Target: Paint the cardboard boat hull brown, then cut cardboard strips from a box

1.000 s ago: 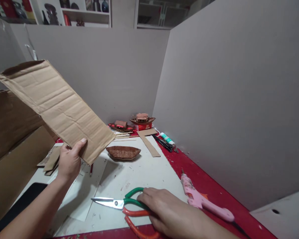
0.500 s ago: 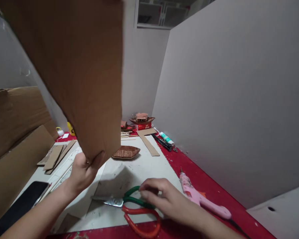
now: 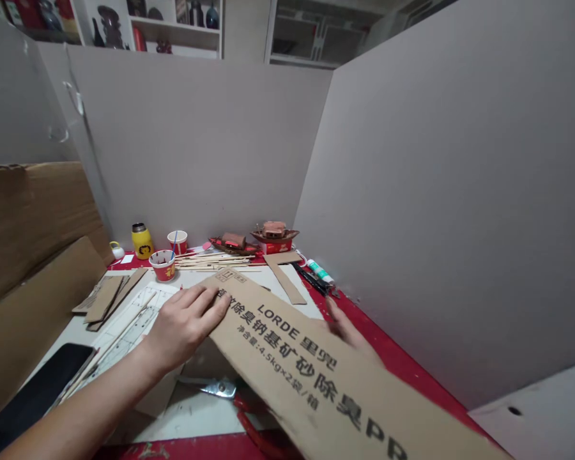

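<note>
A printed cardboard piece (image 3: 287,358) slants across the front of the table, its lettered face up. My left hand (image 3: 184,326) grips its upper left end, fingers over the printed face. Beyond its far edge, my right hand (image 3: 354,332) is partly hidden by the board; the fingers that show are stretched out, and I cannot tell whether they touch it. Under the board lie scissors (image 3: 223,388), blades pointing left, one red handle partly showing and the green one hidden. An L-shaped cardboard strip (image 3: 287,281) lies farther back.
Two model boats (image 3: 274,231) stand at the back, beside thin wooden sticks (image 3: 211,260), paper cups (image 3: 163,265) and a yellow bottle (image 3: 142,241). A phone (image 3: 38,396) and a drawing (image 3: 129,326) lie left. Large cardboard (image 3: 33,306) leans left; a grey partition (image 3: 436,191) rises right.
The cardboard has come down from upright, its printed side now showing and covering the small boat hull and the glue gun. My right hand has moved from the scissors to behind the board.
</note>
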Available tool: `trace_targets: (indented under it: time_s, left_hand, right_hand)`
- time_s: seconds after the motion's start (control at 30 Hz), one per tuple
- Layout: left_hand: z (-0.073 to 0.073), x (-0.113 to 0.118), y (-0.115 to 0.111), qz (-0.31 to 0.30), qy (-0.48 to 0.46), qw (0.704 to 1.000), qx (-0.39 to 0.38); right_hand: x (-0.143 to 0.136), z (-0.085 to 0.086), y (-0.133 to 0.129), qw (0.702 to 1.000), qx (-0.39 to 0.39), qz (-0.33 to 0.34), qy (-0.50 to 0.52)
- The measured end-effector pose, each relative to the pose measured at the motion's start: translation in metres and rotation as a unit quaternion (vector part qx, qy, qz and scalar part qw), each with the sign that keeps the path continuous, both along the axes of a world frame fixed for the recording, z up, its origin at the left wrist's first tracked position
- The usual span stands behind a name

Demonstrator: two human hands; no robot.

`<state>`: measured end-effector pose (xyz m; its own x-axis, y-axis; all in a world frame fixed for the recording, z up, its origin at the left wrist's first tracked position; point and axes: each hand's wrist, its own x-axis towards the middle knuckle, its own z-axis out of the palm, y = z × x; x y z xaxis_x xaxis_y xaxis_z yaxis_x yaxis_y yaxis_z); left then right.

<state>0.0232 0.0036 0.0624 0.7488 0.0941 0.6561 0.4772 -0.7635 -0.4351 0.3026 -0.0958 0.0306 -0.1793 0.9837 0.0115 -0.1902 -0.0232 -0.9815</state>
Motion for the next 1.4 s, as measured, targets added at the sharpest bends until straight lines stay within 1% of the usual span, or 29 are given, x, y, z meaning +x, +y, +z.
trace_targets:
  time_s: [0.1, 0.17, 0.27, 0.33, 0.4, 0.43, 0.47, 0.5, 0.53, 0.6, 0.63, 0.67, 0.7, 0.73, 0.77, 0.83, 0.9, 1.0, 1.17, 1.23, 1.33, 1.37, 1.4]
  left_hand:
    - [-0.005, 0.000, 0.000, -0.018, -0.011, 1.000, 0.003]
    - [-0.008, 0.000, 0.002, -0.032, -0.024, 0.999, -0.016]
    - [-0.013, 0.001, 0.006, -0.030, -0.050, 0.997, -0.048]
    - [-0.014, 0.001, 0.010, -0.014, -0.093, 0.993, -0.077]
    - [-0.012, 0.001, 0.013, -0.005, -0.163, 0.977, -0.134]
    - [-0.010, 0.001, 0.014, -0.003, -0.204, 0.962, -0.183]
    - [-0.007, 0.001, 0.013, -0.005, -0.246, 0.937, -0.249]
    - [-0.004, 0.002, 0.012, -0.012, -0.286, 0.900, -0.328]
    - [-0.001, 0.003, 0.010, -0.022, -0.319, 0.852, -0.414]
    - [0.005, 0.007, 0.005, -0.051, -0.354, 0.735, -0.576]
    - [0.006, 0.009, 0.002, -0.068, -0.354, 0.679, -0.639]
    - [0.007, 0.011, -0.002, -0.083, -0.346, 0.634, -0.686]
    - [0.006, 0.014, -0.005, -0.096, -0.332, 0.599, -0.722]
    - [0.005, 0.016, -0.008, -0.109, -0.315, 0.574, -0.748]
    - [0.003, 0.019, -0.011, -0.122, -0.298, 0.555, -0.767]
    - [-0.002, 0.023, -0.017, -0.143, -0.267, 0.527, -0.794]
    - [-0.005, 0.027, -0.024, -0.157, -0.239, 0.511, -0.811]
    - [-0.006, 0.031, -0.032, -0.175, -0.211, 0.500, -0.821]
    - [-0.003, 0.035, -0.039, -0.207, -0.222, 0.458, -0.836]
    - [-0.002, 0.034, -0.039, -0.212, -0.228, 0.450, -0.837]
    - [0.003, 0.031, -0.038, -0.208, -0.247, 0.460, -0.827]
    - [0.007, 0.028, -0.038, -0.204, -0.257, 0.471, -0.819]
    - [0.011, 0.024, -0.038, -0.198, -0.270, 0.489, -0.805]
  right_hand:
    - [-0.002, 0.001, -0.005, 0.988, -0.088, 0.031, 0.122]
    - [-0.003, 0.000, -0.006, 0.979, -0.126, 0.034, 0.156]
    - [-0.002, -0.001, -0.004, 0.982, -0.133, 0.030, 0.133]
    - [0.001, 0.000, -0.001, 0.983, -0.125, 0.022, 0.135]
    - [0.003, 0.001, 0.003, 0.983, -0.111, 0.003, 0.145]
    - [0.004, 0.002, 0.004, 0.983, -0.102, -0.009, 0.151]
    - [0.004, 0.003, 0.005, 0.983, -0.091, -0.023, 0.158]
    - [0.004, 0.003, 0.006, 0.982, -0.079, -0.037, 0.165]
    - [0.004, 0.004, 0.007, 0.982, -0.068, -0.051, 0.171]
    - [0.001, 0.004, 0.007, 0.980, -0.050, -0.079, 0.177]
    - [0.000, 0.004, 0.006, 0.979, -0.042, -0.092, 0.178]
    - [-0.002, 0.004, 0.006, 0.978, -0.036, -0.101, 0.177]
    - [-0.004, 0.004, 0.005, 0.978, -0.029, -0.110, 0.176]
    - [-0.006, 0.004, 0.004, 0.978, -0.024, -0.116, 0.173]
    - [-0.007, 0.003, 0.002, 0.978, -0.020, -0.118, 0.170]
    - [-0.011, 0.002, -0.001, 0.980, -0.021, -0.115, 0.161]
    - [-0.014, 0.000, -0.003, 0.982, -0.024, -0.103, 0.158]
    - [-0.019, -0.004, -0.006, 0.984, -0.021, -0.076, 0.162]
    - [-0.022, -0.006, -0.007, 0.987, -0.012, -0.048, 0.151]
    - [-0.021, -0.006, -0.007, 0.990, -0.011, -0.045, 0.135]
    - [-0.019, -0.005, -0.005, 0.993, -0.015, -0.055, 0.107]
    - [-0.018, -0.004, -0.005, 0.992, -0.017, -0.068, 0.103]
    - [-0.017, -0.003, -0.005, 0.991, -0.020, -0.083, 0.103]
